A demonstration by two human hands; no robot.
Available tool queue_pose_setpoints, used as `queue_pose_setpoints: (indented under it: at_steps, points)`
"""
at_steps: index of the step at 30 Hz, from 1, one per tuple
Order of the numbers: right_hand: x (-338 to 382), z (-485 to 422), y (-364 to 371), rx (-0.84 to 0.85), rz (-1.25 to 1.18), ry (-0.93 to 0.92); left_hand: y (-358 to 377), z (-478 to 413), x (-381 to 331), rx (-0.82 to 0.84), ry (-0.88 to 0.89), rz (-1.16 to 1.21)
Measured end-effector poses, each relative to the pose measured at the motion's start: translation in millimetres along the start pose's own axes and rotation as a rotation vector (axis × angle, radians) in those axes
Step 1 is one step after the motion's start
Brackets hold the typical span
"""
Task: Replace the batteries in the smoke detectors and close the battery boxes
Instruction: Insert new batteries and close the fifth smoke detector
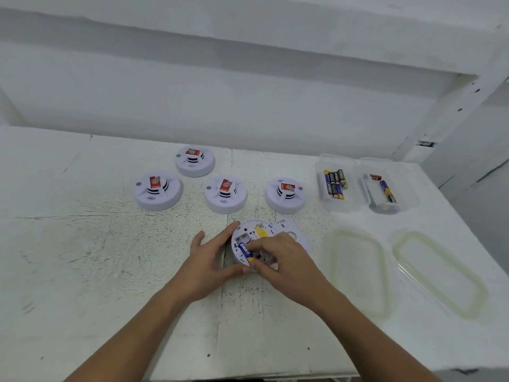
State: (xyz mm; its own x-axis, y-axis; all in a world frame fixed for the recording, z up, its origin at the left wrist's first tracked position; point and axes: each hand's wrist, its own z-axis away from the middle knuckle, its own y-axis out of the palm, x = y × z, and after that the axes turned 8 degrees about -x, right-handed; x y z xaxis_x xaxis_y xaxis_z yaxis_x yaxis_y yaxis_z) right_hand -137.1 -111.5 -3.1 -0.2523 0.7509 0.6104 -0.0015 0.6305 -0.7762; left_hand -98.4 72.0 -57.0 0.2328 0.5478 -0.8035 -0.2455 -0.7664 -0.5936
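Note:
A white smoke detector (249,233) lies upside down in front of me with its battery bay open. My left hand (213,253) grips its left rim and steadies it. My right hand (278,256) pinches a blue and yellow battery (246,250) that sits in the bay. The detector's round back cover (296,234) lies just behind my right hand, partly hidden. Several more detectors stand face up behind: one (158,190) at left, one (195,160) farthest back, one (225,193) in the middle and one (285,194) at right.
Two clear plastic boxes stand at the back right: the left box (337,183) holds several batteries, the right box (388,188) holds fewer. Their two clear lids (358,271) (438,274) lie nearer me on the right. The white table (82,244) ends at a wall behind.

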Motion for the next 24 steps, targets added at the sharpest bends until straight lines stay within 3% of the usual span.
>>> queue_pose_setpoints:
  at_steps: [9, 24]
  points:
    - [-16, -15, 0, 0.135, 0.016, -0.018, -1, 1, -1, -0.014, 0.052, 0.022]
    - [-35, -9, 20, -0.007, -0.257, 0.049, 8, 1, 11, -0.067, 0.111, -0.018]
